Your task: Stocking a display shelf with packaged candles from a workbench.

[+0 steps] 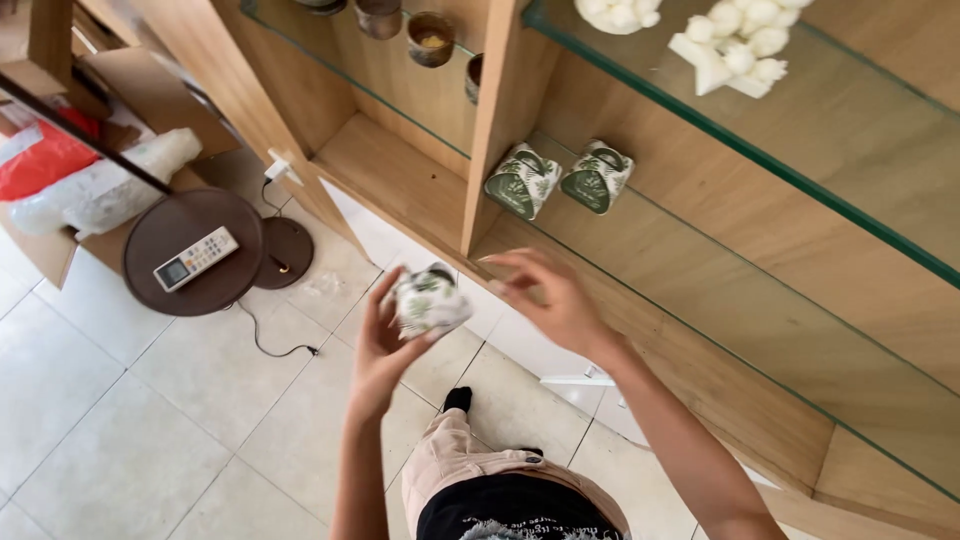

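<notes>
The left hand (385, 345) gripped a small round white tin with green leaf print (430, 300) in curled fingers; the right hand (550, 300) hovered just beside it, fingers spread, holding nothing.

A remote control (196, 258) lies on the round brown table (165, 225), a black cable (268, 340) trailing beside it
</notes>
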